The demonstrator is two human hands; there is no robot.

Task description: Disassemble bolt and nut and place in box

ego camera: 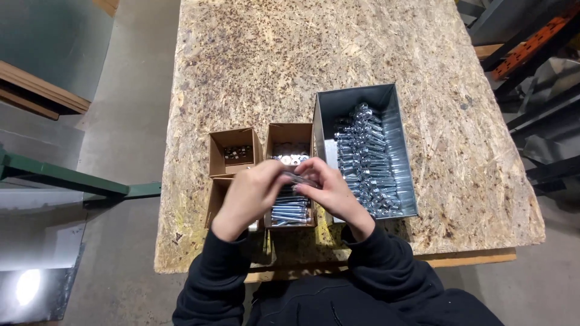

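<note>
Chipboard bench [272, 54] bore a grey bin [386, 99] already heaped with bolts; left hand [251, 196] and right hand [329, 190] pinched one bolt [300, 179] above the half-full carton [290, 136].

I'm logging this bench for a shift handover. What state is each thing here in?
Metal bin: open, holding a heap of silver bolts.
Middle cardboard box: open, with washers at the far end and bolts lying flat at the near end.
Small cardboard box: open, small dark parts inside.
Left hand: fingers closed on a bolt.
Right hand: fingers pinching the same bolt.
</note>
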